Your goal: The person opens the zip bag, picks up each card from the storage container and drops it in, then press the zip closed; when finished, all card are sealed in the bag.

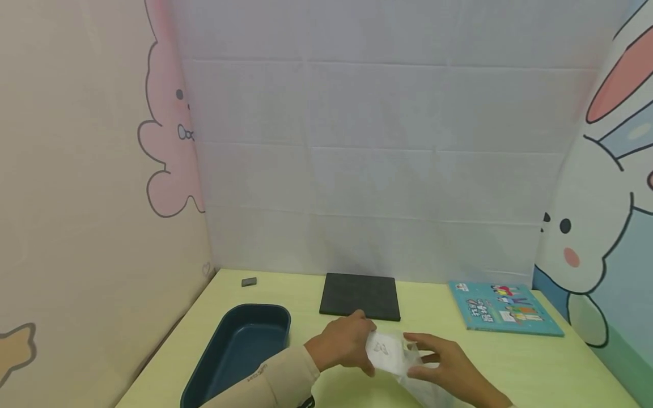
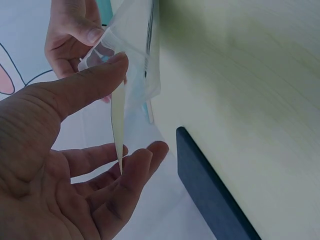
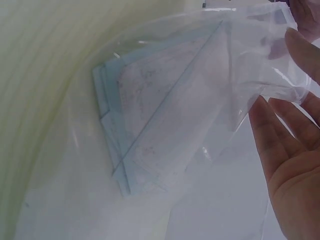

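My left hand (image 1: 343,343) pinches a thin white card (image 1: 386,352) with a small dark print on its face. Seen almost edge-on in the left wrist view, the card (image 2: 117,112) runs between the thumb and the curled fingers. Opposite it, my right hand (image 1: 451,365) grips the mouth of a clear plastic bag (image 1: 427,391), its thumb and fingers round the rim. Through the film in the right wrist view show flat pieces with pale blue edges (image 3: 155,100), partly triangular in outline. The card's right end overlaps the bag's mouth in the head view.
A dark blue tray (image 1: 201,362) stands at the left of the pale yellow table (image 1: 306,292). Behind my hands lies a black flat panel (image 1: 360,296). A small grey block (image 1: 249,281) sits at the back left, a blue picture book (image 1: 505,309) at the back right.
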A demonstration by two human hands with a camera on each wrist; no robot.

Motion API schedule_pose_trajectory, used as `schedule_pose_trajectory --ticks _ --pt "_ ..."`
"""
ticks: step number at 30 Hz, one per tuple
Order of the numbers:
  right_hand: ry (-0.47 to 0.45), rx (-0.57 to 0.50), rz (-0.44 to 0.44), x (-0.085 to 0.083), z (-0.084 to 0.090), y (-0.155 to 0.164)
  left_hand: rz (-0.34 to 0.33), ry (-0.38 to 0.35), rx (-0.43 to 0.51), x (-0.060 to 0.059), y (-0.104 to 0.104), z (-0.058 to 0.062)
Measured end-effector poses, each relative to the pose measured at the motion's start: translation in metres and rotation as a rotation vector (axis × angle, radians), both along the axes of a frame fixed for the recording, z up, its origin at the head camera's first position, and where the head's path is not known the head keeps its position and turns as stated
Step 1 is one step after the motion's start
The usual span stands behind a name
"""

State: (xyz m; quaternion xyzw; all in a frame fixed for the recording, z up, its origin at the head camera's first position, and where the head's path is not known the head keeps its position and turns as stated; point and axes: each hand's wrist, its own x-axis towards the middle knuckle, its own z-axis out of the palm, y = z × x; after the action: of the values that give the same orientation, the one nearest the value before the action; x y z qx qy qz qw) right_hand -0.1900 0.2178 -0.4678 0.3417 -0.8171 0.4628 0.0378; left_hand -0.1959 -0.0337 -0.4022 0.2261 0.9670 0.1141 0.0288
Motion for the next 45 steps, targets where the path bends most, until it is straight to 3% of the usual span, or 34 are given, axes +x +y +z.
schedule_pose_trajectory --ticks 12,21,28,32,37,39,45 --pt "-0.101 -0.013 0.019 0.003 -0.002 -0.004 -0.040 0.007 -0.014 0.002 0.010 -0.009" --pt "-0.092 0.001 0.022 0.003 -0.004 -0.004 -0.148 -0.031 0.061 0.001 0.011 -0.012" --pt "-0.050 -0.023 0.031 0.002 -0.006 -0.001 -0.251 -0.065 0.107 0.000 0.008 -0.008" --pt "-0.014 -0.033 0.026 0.002 -0.005 -0.002 -0.221 -0.071 0.173 -0.001 0.008 -0.008" --pt "-0.043 -0.042 0.021 0.003 -0.003 -0.003 -0.214 -0.145 0.262 0.000 0.012 -0.013" --pt "-0.042 -0.051 0.026 0.004 -0.004 -0.004 -0.244 -0.158 0.249 0.002 0.013 -0.014" --pt "0.009 -0.046 0.035 0.005 -0.002 -0.005 -0.433 -0.106 0.128 0.005 0.018 -0.015"
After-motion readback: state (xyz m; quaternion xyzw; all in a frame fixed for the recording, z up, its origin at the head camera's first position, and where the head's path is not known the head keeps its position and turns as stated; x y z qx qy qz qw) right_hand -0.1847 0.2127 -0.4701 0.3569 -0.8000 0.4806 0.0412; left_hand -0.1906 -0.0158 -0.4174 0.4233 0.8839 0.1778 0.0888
